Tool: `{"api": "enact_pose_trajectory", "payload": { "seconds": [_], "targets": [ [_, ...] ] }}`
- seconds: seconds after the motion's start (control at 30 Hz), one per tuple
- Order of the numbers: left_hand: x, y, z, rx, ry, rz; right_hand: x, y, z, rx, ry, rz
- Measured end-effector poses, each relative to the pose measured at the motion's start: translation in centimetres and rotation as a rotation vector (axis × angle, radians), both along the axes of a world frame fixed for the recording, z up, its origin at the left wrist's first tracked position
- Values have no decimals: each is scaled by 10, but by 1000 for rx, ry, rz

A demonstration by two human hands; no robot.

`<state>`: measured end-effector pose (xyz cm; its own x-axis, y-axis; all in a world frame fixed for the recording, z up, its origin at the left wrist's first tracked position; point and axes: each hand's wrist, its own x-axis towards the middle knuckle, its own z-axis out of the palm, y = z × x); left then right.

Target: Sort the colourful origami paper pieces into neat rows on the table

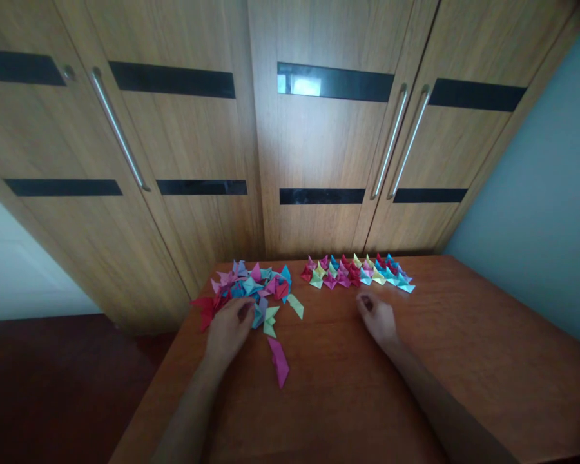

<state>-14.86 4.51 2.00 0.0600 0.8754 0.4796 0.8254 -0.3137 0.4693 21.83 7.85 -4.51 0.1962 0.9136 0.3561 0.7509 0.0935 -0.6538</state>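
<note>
Folded paper pieces in pink, red, blue and green lie in a loose pile [256, 283] at the table's back left. My left hand [229, 325] is at the pile's near edge, fingers curled together; whether it grips a piece cannot be made out. Beside it lie a green piece [270, 321], a pale green strip [296, 306] and, closer to me, a magenta piece [279, 362]. Several folded pieces stand in neat rows [355, 272] at the back. Just in front of these rows, my right hand [377, 317] rests with curled fingers, and nothing shows in it.
The reddish-brown wooden table [338, 399] reaches back to a wooden wardrobe [319, 148] with long metal handles. A pale blue wall [536, 225] is on the right. Dark red floor [53, 386] shows at the left.
</note>
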Motion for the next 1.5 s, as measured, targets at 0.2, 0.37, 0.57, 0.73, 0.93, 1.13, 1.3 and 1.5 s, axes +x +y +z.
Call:
{"api": "enact_pose_trajectory", "payload": {
  "seconds": [0.2,0.37,0.57,0.73,0.93,1.13,1.3,1.5],
  "targets": [
    [26,-7,-5,8,105,-116,-4,1,0,19,-8,62],
    [33,-7,-9,15,244,-133,-4,-3,0,12,3,67],
    [32,-5,-11,-30,240,-192,-9,-7,3,-6,-83,95],
    [31,-4,-11,41,98,-195,-12,-12,7,-34,-163,121],
    [32,-8,-3,9,-112,-68,-13,-14,10,-38,-147,129],
    [50,-14,-1,-130,-531,-130,-16,-21,14,-3,65,263],
    [78,-23,-15,-234,-553,-310,-35,-40,22,-87,303,525],
    [97,-31,-19,-195,-429,-340,-60,-59,32,-186,283,688]
  ]
}}
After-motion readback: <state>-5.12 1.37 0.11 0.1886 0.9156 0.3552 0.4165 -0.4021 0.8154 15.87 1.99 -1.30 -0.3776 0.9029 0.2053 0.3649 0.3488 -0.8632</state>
